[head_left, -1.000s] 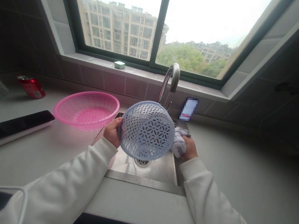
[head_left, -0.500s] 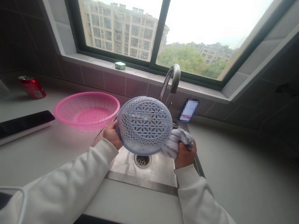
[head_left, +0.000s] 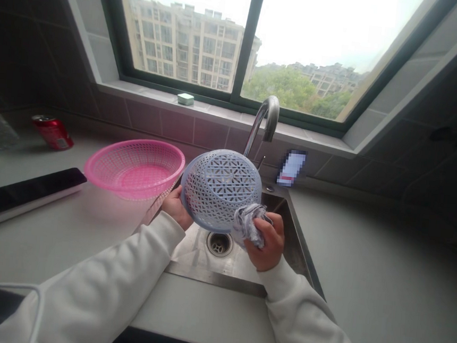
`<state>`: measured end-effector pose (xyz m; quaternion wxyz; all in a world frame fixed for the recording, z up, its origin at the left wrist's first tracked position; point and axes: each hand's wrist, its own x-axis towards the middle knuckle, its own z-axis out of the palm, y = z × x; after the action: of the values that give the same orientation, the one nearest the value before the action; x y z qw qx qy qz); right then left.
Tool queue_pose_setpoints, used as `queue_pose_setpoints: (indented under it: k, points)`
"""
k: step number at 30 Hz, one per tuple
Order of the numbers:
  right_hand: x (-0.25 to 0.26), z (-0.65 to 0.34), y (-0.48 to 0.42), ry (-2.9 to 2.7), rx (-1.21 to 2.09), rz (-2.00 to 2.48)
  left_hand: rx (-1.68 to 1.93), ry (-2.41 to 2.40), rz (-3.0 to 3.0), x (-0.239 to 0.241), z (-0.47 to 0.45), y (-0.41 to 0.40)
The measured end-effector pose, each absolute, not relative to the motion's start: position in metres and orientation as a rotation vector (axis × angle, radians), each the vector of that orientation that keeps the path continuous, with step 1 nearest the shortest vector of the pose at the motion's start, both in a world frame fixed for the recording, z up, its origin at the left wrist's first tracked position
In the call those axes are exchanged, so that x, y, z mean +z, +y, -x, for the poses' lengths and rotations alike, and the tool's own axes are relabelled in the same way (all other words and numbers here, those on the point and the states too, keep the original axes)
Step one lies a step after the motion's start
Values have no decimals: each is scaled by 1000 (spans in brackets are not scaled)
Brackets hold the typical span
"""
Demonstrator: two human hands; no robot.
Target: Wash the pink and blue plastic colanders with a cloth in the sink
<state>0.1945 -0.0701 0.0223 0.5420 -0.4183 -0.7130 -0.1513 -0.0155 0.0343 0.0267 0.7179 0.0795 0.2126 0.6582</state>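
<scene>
Over the sink (head_left: 199,272) a light blue plastic colander (head_left: 221,187) is held with its perforated base turned toward me. My left hand (head_left: 177,208) grips its rim on the left side; part of the fingers is hidden behind it. In my right hand (head_left: 268,244) is a bunched grey-white cloth (head_left: 251,224), which lies against the colander's lower right side. Beneath them the round drain (head_left: 219,244) shows in the basin.
A pink basket (head_left: 135,168) stands left of the sink. Further left are a long black-topped device (head_left: 30,191) and a red can (head_left: 52,132). The curved faucet (head_left: 271,119) rises behind the colander. A phone (head_left: 291,168) leans at the wall.
My right hand has moved left and slightly down with the cloth, from the colander's right edge onto its lower right side. The colander has tilted slightly.
</scene>
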Motion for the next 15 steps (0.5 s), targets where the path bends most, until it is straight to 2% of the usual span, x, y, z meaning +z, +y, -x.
queue_pose_setpoints:
  k: [8, 15]
  points:
    - [27, -175, -78, -1855, -647, 909, 1408, 493, -151, 40, 8, 19]
    - [37, -159, -87, -2079, -761, 750, 1462, 414, -227, 49, 2, 3]
